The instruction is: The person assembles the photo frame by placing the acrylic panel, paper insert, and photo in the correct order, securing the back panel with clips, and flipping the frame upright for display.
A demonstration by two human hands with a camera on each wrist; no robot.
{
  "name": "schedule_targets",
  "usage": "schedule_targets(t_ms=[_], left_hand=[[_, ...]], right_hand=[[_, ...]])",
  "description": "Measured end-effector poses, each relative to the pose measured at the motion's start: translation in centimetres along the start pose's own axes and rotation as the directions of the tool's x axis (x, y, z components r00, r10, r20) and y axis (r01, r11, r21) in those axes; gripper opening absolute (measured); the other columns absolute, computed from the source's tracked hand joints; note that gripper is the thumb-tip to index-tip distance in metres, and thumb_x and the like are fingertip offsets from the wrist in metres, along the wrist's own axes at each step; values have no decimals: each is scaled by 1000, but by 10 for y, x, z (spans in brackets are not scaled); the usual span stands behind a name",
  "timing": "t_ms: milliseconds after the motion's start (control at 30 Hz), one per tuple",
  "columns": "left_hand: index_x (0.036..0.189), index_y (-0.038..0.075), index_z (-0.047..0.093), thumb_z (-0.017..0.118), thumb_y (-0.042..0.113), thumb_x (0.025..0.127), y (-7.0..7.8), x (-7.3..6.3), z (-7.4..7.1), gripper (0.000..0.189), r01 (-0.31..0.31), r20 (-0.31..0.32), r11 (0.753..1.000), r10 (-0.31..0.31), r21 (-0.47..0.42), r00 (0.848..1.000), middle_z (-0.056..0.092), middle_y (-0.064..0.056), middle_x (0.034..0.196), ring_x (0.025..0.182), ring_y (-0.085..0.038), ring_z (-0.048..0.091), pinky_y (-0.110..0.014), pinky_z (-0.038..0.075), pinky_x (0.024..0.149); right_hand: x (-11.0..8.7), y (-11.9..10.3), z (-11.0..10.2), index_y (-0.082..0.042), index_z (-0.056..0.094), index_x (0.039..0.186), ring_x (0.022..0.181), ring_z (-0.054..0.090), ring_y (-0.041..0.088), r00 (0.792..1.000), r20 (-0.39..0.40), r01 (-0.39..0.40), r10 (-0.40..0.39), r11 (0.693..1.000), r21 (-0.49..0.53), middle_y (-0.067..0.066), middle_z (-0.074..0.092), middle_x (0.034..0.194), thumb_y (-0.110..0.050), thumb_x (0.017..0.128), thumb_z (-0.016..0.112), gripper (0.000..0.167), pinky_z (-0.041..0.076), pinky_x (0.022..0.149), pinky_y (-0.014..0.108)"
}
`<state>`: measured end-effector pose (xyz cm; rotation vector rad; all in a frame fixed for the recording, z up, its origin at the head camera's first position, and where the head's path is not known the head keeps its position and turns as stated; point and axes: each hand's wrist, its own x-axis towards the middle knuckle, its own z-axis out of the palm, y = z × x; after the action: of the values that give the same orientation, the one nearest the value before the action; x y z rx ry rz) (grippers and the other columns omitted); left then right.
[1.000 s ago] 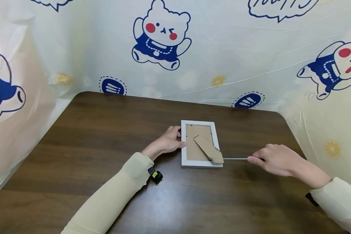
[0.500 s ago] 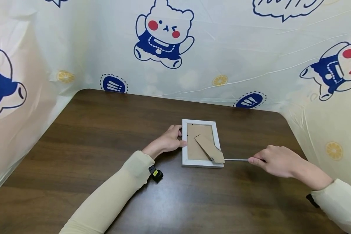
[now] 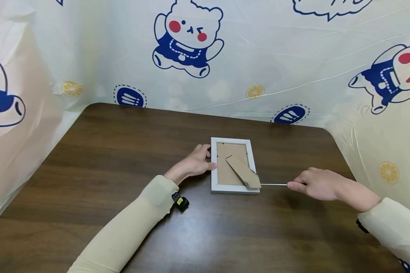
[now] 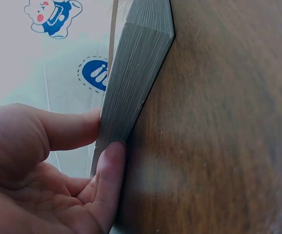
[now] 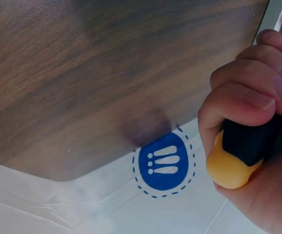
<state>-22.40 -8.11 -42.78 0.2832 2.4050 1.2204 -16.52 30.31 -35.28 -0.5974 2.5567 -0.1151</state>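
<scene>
A white picture frame (image 3: 234,190) lies back up on the table, with a brown backing board (image 3: 226,175). Its cardboard stand (image 3: 242,171) slants across the board to the lower right corner. My left hand (image 3: 195,162) holds the frame's left side, thumb on the top face and fingers against the side edge, as the left wrist view shows. My right hand (image 3: 322,184) grips a screwdriver by its black and yellow handle (image 5: 231,163). The metal shaft (image 3: 274,184) points left to the stand's lower end; its tip is hidden there.
The brown wooden table (image 3: 130,144) has rounded far corners. A pale printed curtain (image 3: 123,45) with bear figures stands along the back and both sides. A small black device (image 3: 181,203) sits at my left wrist.
The head view has shifted slightly. Both hands keep their hold on the frame and the screwdriver, with no clear movement between them.
</scene>
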Motion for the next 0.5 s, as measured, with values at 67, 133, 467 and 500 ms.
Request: schedule_targets(t_ms=[67, 133, 467, 500], left_hand=[[166, 1, 26, 72, 23, 102, 0, 0, 0, 81, 3, -2, 1000, -3, 3, 1000, 46, -15, 144, 124, -29, 52, -44, 39, 115], [166, 1, 26, 72, 23, 103, 0, -1, -1, 81, 5, -3, 1000, -5, 4, 1000, 46, -15, 144, 123, -28, 52, -44, 39, 115], [165, 1, 26, 71, 23, 103, 1, -1, 0, 80, 4, -1, 1000, -4, 11, 1000, 47, -15, 144, 122, -27, 52, -43, 40, 114], [165, 1, 26, 71, 22, 103, 1, -1, 0, 80, 4, 0, 1000, -4, 8, 1000, 47, -15, 144, 123, -27, 52, -43, 40, 114]], right_hand=[[2, -1, -1, -24, 84, 110, 112, 71, 27, 1000, 7, -3, 3, 1000, 0, -2, 77, 115, -55, 108, 54, 43, 55, 94, 57], [3, -2, -1, -23, 84, 112, 114, 70, 29, 1000, 18, -6, 6, 1000, 5, 0, 76, 117, -57, 107, 53, 46, 54, 96, 58], [7, -2, 0, -22, 83, 113, 116, 70, 29, 999, 49, -3, 2, 999, 34, 0, 76, 118, -57, 108, 53, 46, 54, 97, 58], [6, -2, 0, -22, 83, 114, 116, 70, 29, 999, 43, 0, -1, 999, 32, 0, 76, 118, -57, 108, 52, 47, 54, 97, 58]])
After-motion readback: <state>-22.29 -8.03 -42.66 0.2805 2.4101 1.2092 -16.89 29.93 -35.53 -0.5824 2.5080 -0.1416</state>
